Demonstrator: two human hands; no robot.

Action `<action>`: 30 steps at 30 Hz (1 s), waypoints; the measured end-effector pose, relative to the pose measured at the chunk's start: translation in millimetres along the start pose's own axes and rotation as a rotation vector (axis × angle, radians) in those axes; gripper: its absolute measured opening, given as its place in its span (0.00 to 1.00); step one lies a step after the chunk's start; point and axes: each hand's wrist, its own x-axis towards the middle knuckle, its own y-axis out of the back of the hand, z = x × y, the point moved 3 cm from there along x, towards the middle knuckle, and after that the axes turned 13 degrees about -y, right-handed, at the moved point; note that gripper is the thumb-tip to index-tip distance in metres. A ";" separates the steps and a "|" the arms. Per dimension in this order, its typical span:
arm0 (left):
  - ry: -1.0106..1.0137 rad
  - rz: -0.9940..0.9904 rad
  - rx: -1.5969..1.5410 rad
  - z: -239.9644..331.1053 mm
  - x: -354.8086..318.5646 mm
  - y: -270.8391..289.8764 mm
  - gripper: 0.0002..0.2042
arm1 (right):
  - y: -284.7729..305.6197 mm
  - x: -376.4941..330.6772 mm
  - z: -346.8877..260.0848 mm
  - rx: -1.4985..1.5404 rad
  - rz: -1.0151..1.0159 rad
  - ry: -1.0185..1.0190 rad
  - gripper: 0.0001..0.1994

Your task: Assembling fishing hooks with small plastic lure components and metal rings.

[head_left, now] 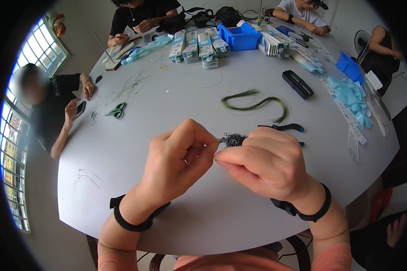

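Both my hands are raised over the near middle of the table, their fingertips almost meeting. My left hand [178, 158] is closed in a pinch, thumb against forefinger. My right hand [269, 165] is also pinched, its thumb and forefinger tips just right of the left ones. What either holds is too small to make out. Just beyond the fingertips lies a pile of small dark curved wire pieces, like fish hooks [232, 139], partly hidden by my right hand. Behind that hand, pliers [287, 128] with black and blue handles show in part.
Beyond my hands lies a bundle of green strands [253, 105]. Green-handled scissors [117, 111] are at the left, a black case [297, 84] at the right. Farther back stand stacked cards [191, 47] and a blue bin [239, 37]. Several people sit around the table.
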 end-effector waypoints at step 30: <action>-0.090 -0.092 -0.070 6.4 1.0 -3.9 0.09 | -5.5 -0.8 40.9 0.527 -0.221 -0.612 0.03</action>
